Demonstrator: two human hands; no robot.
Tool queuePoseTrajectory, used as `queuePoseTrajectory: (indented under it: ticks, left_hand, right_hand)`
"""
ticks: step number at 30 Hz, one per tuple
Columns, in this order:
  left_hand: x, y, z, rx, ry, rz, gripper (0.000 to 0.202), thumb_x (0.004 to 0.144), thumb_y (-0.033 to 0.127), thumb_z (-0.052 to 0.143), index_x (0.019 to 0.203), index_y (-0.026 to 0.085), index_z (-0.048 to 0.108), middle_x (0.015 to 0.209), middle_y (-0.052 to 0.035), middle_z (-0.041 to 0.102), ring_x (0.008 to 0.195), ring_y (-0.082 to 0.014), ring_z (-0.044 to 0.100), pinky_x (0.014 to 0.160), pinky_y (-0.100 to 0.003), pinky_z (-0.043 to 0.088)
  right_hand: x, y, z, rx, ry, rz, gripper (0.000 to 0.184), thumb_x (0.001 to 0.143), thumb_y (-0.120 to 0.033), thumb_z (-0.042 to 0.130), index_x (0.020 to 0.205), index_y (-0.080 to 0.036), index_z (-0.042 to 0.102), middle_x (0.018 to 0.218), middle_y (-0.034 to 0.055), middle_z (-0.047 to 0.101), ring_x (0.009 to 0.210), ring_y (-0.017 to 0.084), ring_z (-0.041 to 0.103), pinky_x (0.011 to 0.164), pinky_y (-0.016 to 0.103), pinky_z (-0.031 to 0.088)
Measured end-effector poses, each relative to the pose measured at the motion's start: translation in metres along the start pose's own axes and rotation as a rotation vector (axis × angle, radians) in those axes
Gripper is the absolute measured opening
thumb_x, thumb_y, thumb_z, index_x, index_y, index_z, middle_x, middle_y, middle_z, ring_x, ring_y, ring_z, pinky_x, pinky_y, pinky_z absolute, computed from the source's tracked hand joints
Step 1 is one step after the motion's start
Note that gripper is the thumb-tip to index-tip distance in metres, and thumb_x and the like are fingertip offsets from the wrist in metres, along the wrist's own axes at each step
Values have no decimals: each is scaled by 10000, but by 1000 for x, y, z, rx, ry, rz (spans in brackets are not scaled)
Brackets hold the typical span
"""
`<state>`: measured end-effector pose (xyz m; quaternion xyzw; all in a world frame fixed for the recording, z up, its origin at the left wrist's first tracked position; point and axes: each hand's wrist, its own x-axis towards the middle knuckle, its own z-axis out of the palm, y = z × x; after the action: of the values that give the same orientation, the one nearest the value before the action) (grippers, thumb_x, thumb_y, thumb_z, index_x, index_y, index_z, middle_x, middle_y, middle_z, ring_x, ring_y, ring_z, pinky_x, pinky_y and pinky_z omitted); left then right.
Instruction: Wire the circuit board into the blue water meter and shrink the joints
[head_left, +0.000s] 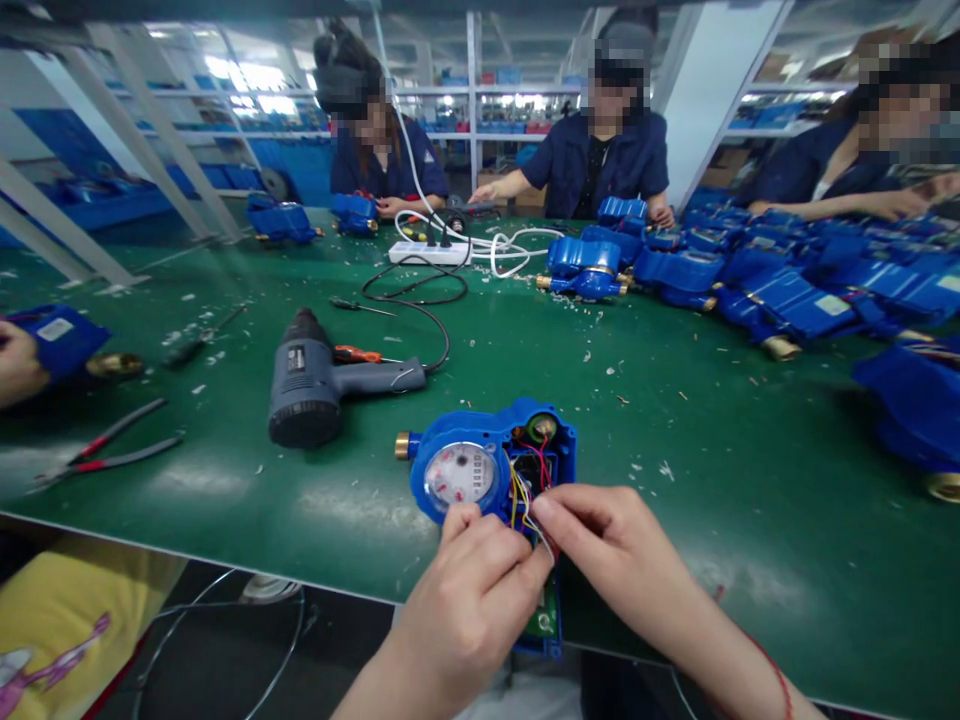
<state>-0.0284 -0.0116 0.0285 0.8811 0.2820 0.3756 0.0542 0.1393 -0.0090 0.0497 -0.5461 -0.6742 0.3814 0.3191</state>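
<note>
A blue water meter with a round dial and a brass end fitting lies at the front edge of the green table. Its side compartment is uncovered, and a bundle of thin wires, yellow, white and red, runs out of it. A green circuit board shows at the near end. My left hand is closed over the lower part of the meter, its fingertips on the wires. From the right, my right hand pinches the same wires between thumb and forefinger. The exact wire ends are hidden by my fingers.
A heat gun lies left of the meter, near an orange-handled screwdriver. Red-handled pliers lie further left, below another person's hand. A white power strip stands behind. Several blue meters crowd the right; co-workers sit opposite.
</note>
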Motion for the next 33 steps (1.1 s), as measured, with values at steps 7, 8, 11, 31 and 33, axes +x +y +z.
queuePoseTrajectory:
  ticks: [7, 8, 11, 31, 33]
  left_hand:
    - [0, 8, 1, -183, -8, -88, 241, 845, 24, 519, 1006, 106, 678, 778, -78, 664, 695, -157, 593, 655, -263, 492]
    - [-1, 11, 1, -250, 14, -172, 250, 838, 16, 515, 993, 118, 683, 808, -84, 669, 718, -153, 615, 668, -244, 512]
    - [-5, 19, 0, -415, 91, -520, 193, 854, 80, 527, 890, 162, 697, 781, -54, 672, 654, -125, 639, 589, -190, 514]
    - [-1, 32, 7, -544, 80, -1090, 204, 851, 349, 508, 753, 181, 572, 623, 15, 541, 504, -119, 473, 485, -218, 354]
    - [-3, 31, 4, -523, 60, -1076, 214, 883, 359, 480, 766, 192, 544, 602, 35, 501, 510, -119, 458, 494, -216, 340]
  right_hand:
    - [2, 0, 1, 173, -113, 227, 230, 786, -352, 518, 732, -144, 601, 544, -29, 409, 521, 101, 352, 477, 226, 246]
    - [2, 1, 2, 206, -114, 237, 247, 785, -375, 516, 743, -145, 596, 554, -27, 410, 530, 103, 356, 487, 229, 254]
    - [-1, 3, 4, 266, -118, 256, 305, 774, -433, 507, 783, -140, 591, 568, -28, 405, 539, 107, 352, 507, 240, 263]
    - [-20, 7, 14, 190, -87, 56, 228, 914, -311, 413, 757, -169, 498, 617, -25, 443, 560, 103, 383, 516, 227, 278]
    - [-19, 7, 14, 171, -69, 40, 232, 917, -307, 406, 748, -169, 486, 615, -23, 443, 562, 104, 385, 522, 227, 283]
